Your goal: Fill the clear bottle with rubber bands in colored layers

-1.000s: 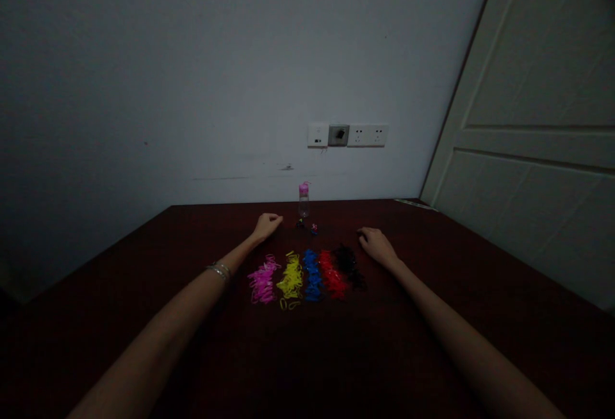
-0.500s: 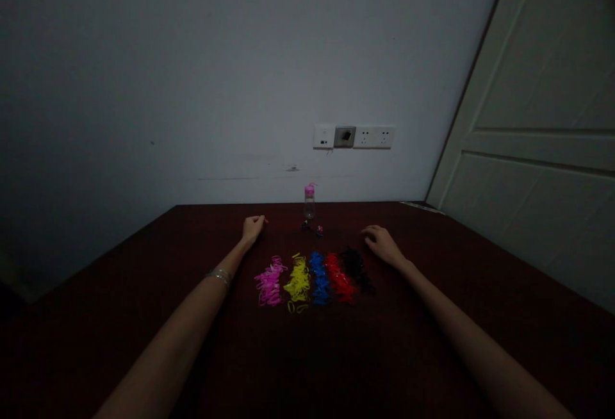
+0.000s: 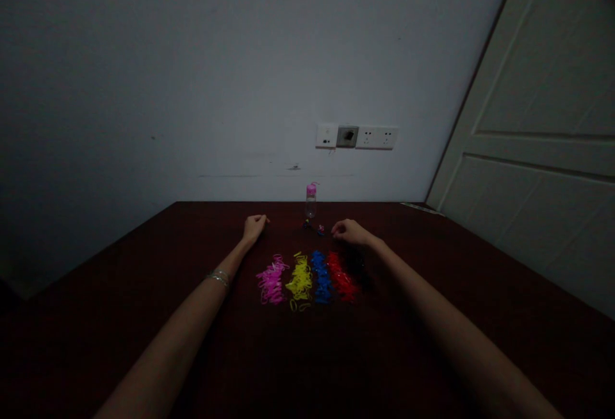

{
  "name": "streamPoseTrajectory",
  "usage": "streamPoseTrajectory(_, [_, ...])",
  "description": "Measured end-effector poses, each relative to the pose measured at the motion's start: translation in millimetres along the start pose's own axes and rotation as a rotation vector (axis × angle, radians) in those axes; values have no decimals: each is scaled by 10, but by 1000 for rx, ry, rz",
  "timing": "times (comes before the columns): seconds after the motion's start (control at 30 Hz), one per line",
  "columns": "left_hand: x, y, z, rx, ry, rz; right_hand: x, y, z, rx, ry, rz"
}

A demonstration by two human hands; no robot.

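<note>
My left hand (image 3: 254, 225) rests on the dark red table in a loose fist, left of a small clear bottle with a pink cap (image 3: 311, 202). Nothing shows in its fingers. My right hand (image 3: 350, 232) hovers over the table's far part, palm down, with loosely bent fingers and nothing visible in them. Its fingertips are just right of a small multicoloured piece (image 3: 321, 230), apart from it. Another small dark piece (image 3: 306, 223) lies before the bottle. Nearer me are heaps of small rubber bands: pink (image 3: 272, 280), yellow (image 3: 301, 278), blue (image 3: 321, 278), red (image 3: 341, 278) and black (image 3: 360, 265).
The table (image 3: 307, 361) meets a pale wall (image 3: 216, 86) at its far edge. Sockets and switches (image 3: 355, 136) are set in the wall above the bottle. A panelled door (image 3: 542, 118) stands at the right. The room is dim.
My right hand has moved left, from beyond the black bands to near the small multicoloured piece. My right forearm now shades the black bands. My left hand has stayed put.
</note>
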State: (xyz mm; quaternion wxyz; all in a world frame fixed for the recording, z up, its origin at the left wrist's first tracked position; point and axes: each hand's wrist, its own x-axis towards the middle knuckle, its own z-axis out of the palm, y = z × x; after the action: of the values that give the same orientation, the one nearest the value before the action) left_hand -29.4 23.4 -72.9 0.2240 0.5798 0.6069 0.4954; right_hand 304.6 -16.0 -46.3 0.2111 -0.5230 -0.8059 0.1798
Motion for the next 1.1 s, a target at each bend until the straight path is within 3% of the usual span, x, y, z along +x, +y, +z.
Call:
streamPoseTrajectory(0.27, [-39,55,-6,18,3,4,235,-12,264,-64,64,-44])
streamPoseTrajectory(0.53, [-49,51,-5,22,2,4,249,-48,361,12,117,-96])
streamPoseTrajectory(0.83, [-44,57,0,48,8,5,142,-130,278,0,165,-121])
streamPoseTrajectory(1.1, [-51,65,-16,67,3,8,54,-137,98,-102,61,-60])
